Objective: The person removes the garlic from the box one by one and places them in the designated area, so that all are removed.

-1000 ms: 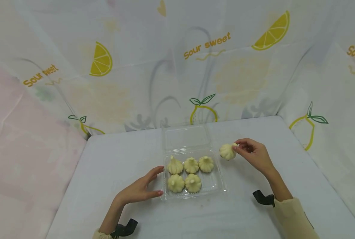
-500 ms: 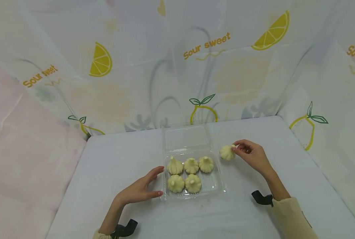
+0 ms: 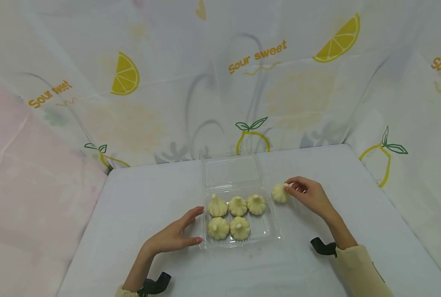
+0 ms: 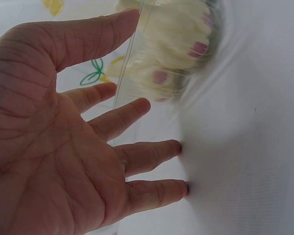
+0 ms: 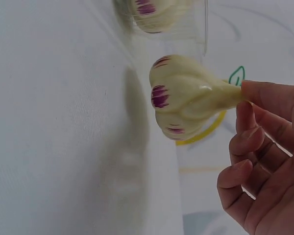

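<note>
The right hand [image 3: 310,198] pinches a garlic bulb [image 3: 280,193] by its stem between thumb and fingertip, its other fingers loosely curled. The bulb is pale cream and plump, ribbed into rounded clove lobes, slightly glossy, with streaky purple patches around the base; it narrows smoothly into the stem. Its stem points up into the fingertips and its broad base faces down to the table [image 3: 302,264], so the long axis runs from the fingers toward the tabletop, fairly upright. The bulb hangs below and to the left of the fingertips, above the table, just right of a clear plastic container [image 3: 263,227].

Farther left of the right hand, the container holds five more bulbs [image 3: 256,205], three in the far row and two in the near row. Its lid [image 3: 233,172] lies folded back on the far side. The left hand [image 3: 172,235], fingers and thumb spread, grips nothing; its fingertips are at the container's left edge. Beyond both hands stands a lemon-printed backdrop [image 3: 190,41].
</note>
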Motion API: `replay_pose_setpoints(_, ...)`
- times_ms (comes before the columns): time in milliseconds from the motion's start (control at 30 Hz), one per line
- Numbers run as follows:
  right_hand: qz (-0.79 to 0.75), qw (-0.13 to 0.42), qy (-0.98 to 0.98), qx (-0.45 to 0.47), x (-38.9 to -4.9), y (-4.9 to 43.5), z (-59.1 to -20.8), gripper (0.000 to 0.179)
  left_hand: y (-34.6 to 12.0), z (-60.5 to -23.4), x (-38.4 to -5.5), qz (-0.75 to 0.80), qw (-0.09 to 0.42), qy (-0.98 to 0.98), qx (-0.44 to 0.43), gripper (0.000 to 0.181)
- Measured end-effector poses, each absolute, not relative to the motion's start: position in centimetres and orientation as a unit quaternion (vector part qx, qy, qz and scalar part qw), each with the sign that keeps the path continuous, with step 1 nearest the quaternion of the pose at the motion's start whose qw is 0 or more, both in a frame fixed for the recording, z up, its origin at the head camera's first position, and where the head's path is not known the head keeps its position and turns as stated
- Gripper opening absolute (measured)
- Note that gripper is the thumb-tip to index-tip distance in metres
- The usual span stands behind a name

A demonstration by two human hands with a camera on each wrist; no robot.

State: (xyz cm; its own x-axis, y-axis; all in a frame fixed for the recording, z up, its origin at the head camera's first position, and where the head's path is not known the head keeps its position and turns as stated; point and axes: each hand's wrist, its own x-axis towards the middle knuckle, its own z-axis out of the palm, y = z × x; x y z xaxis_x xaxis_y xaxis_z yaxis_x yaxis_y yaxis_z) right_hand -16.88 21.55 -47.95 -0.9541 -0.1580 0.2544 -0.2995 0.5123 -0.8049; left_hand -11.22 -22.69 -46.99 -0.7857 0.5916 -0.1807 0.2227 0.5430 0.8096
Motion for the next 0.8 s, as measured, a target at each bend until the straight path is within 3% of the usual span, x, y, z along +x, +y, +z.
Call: replay_pose_setpoints(800,0.457,0.054,-0.877,0.135,-16.65,20.96,-48.17,0.021,-22.68,-46.98,-11.15,0.416,0.223,0.848,0.242,0.088)
